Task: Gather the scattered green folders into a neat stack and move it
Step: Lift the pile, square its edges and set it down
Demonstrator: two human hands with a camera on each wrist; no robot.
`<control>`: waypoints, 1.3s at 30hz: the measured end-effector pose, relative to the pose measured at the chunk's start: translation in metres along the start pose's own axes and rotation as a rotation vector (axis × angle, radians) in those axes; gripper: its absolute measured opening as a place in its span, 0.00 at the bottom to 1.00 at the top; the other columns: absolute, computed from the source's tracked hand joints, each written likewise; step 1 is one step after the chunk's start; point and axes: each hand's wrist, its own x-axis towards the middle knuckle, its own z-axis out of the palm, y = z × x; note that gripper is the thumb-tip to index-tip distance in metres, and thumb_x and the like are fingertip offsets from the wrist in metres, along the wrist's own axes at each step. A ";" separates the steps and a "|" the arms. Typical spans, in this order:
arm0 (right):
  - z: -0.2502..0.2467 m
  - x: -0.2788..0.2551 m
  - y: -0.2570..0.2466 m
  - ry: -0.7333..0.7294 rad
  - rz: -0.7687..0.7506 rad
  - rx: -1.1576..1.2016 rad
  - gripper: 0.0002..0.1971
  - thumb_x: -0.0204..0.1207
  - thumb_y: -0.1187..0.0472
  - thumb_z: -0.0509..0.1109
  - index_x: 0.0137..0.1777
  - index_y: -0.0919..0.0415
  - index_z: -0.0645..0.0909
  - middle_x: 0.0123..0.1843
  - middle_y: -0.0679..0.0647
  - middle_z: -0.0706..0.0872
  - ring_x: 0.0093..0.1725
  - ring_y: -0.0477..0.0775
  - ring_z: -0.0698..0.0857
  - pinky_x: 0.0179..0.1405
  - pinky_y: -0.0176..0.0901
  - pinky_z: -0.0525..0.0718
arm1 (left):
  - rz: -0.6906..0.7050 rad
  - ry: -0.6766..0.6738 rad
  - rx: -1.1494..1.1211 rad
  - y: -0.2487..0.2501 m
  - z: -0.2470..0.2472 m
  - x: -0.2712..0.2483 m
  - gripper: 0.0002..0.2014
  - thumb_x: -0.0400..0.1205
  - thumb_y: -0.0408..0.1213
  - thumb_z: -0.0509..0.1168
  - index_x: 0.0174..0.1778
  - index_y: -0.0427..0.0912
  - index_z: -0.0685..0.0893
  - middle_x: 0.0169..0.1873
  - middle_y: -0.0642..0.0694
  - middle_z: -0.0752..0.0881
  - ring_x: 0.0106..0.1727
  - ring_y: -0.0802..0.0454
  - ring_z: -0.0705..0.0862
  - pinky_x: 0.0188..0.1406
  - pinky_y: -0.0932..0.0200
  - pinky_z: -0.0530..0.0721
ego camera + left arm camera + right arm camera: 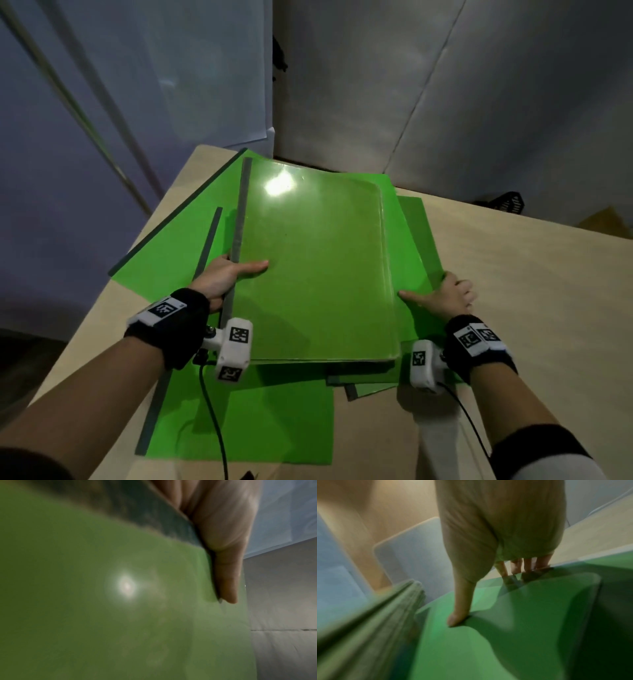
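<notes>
A thick stack of green folders [315,260] with a grey spine [239,212] lies tilted over several loose green folders spread on the table. My left hand [222,277] grips the stack at its spine, thumb on top and fingers underneath; in the left wrist view the thumb [226,581] lies along the glossy cover [120,615]. My right hand [445,298] pinches the right edge of a lower folder [414,233]: the thumb [462,608] presses on top and the fingers [517,566] curl under its edge, beside the stack's page edges [376,615].
Loose folders stick out at the left [178,240] and toward me [274,418]. The light wooden table [531,308] stands in a corner of white-sheeted walls. A black object [510,202] sits past the table's far right edge.
</notes>
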 end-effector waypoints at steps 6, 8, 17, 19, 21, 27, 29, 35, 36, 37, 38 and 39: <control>0.028 -0.037 -0.023 -0.157 -0.092 0.184 0.33 0.69 0.65 0.75 0.73 0.57 0.66 0.69 0.62 0.69 0.70 0.65 0.68 0.71 0.61 0.73 | -0.005 0.037 0.132 -0.017 -0.028 0.017 0.70 0.36 0.63 0.81 0.75 0.31 0.70 0.77 0.35 0.71 0.78 0.38 0.68 0.80 0.41 0.61; 0.037 -0.049 -0.029 -0.169 -0.093 0.206 0.27 0.73 0.67 0.68 0.72 0.57 0.67 0.69 0.62 0.70 0.69 0.65 0.71 0.70 0.61 0.75 | -0.039 0.031 0.209 -0.013 -0.030 0.009 0.61 0.51 0.60 0.80 0.76 0.29 0.68 0.76 0.36 0.73 0.77 0.40 0.70 0.78 0.47 0.64; 0.036 -0.082 -0.051 -0.152 -0.046 0.071 0.44 0.75 0.33 0.57 0.81 0.65 0.54 0.80 0.66 0.57 0.79 0.69 0.57 0.76 0.66 0.61 | 0.008 0.215 0.994 0.007 -0.084 0.021 0.27 0.81 0.58 0.57 0.77 0.57 0.70 0.79 0.34 0.58 0.80 0.34 0.58 0.81 0.41 0.56; 0.035 -0.086 -0.053 -0.180 -0.047 0.040 0.51 0.71 0.30 0.60 0.82 0.66 0.50 0.82 0.67 0.52 0.81 0.70 0.54 0.77 0.65 0.59 | 0.076 0.379 1.063 0.011 -0.104 0.028 0.25 0.82 0.48 0.60 0.78 0.55 0.69 0.79 0.34 0.57 0.80 0.34 0.58 0.79 0.40 0.59; 0.033 -0.089 -0.056 -0.186 -0.046 0.026 0.55 0.68 0.29 0.63 0.83 0.66 0.48 0.83 0.67 0.51 0.81 0.70 0.53 0.77 0.66 0.59 | 0.067 0.384 1.065 0.010 -0.118 0.040 0.36 0.79 0.43 0.68 0.82 0.44 0.62 0.80 0.32 0.59 0.80 0.32 0.61 0.78 0.41 0.64; 0.029 -0.091 -0.057 -0.168 -0.002 0.078 0.54 0.64 0.30 0.68 0.81 0.61 0.53 0.83 0.68 0.51 0.82 0.72 0.52 0.76 0.71 0.59 | -0.053 0.431 1.092 0.009 -0.119 0.046 0.47 0.69 0.50 0.76 0.76 0.30 0.62 0.76 0.31 0.63 0.76 0.30 0.66 0.74 0.36 0.69; 0.029 -0.093 -0.058 -0.163 -0.004 0.095 0.54 0.62 0.29 0.69 0.80 0.61 0.55 0.82 0.68 0.53 0.81 0.73 0.55 0.76 0.73 0.61 | -0.114 0.421 1.063 0.014 -0.124 0.048 0.48 0.68 0.51 0.77 0.78 0.32 0.61 0.77 0.31 0.62 0.76 0.29 0.65 0.74 0.35 0.69; 0.034 -0.078 -0.046 -0.209 -0.044 0.216 0.76 0.26 0.18 0.69 0.79 0.57 0.58 0.80 0.67 0.65 0.76 0.70 0.69 0.71 0.70 0.71 | -0.052 0.358 1.041 -0.002 -0.119 0.039 0.35 0.73 0.50 0.73 0.64 0.25 0.74 0.56 0.31 0.82 0.56 0.35 0.83 0.45 0.48 0.81; 0.034 -0.077 -0.045 -0.222 -0.052 0.229 0.77 0.25 0.19 0.70 0.79 0.57 0.58 0.80 0.66 0.66 0.75 0.70 0.70 0.71 0.70 0.71 | -0.041 0.343 1.032 -0.006 -0.115 0.036 0.32 0.76 0.49 0.70 0.64 0.25 0.72 0.54 0.31 0.82 0.54 0.35 0.82 0.42 0.50 0.79; 0.032 -0.080 -0.045 -0.237 -0.057 0.244 0.78 0.24 0.20 0.71 0.79 0.57 0.57 0.79 0.66 0.66 0.75 0.69 0.71 0.71 0.69 0.72 | -0.044 0.328 0.999 -0.010 -0.111 0.034 0.29 0.79 0.47 0.67 0.66 0.26 0.70 0.55 0.31 0.81 0.55 0.34 0.82 0.43 0.49 0.78; 0.031 -0.081 -0.045 -0.244 -0.064 0.267 0.78 0.23 0.21 0.72 0.79 0.57 0.58 0.79 0.66 0.67 0.74 0.69 0.72 0.71 0.68 0.72 | -0.032 0.318 0.969 -0.013 -0.109 0.031 0.28 0.80 0.45 0.65 0.67 0.27 0.68 0.57 0.30 0.81 0.57 0.34 0.83 0.47 0.48 0.79; 0.028 -0.085 -0.047 -0.245 -0.067 0.289 0.77 0.24 0.22 0.74 0.78 0.58 0.58 0.78 0.65 0.68 0.73 0.68 0.73 0.71 0.68 0.73 | -0.019 0.309 0.954 -0.015 -0.105 0.029 0.26 0.81 0.44 0.64 0.67 0.28 0.68 0.58 0.30 0.81 0.57 0.33 0.83 0.50 0.47 0.80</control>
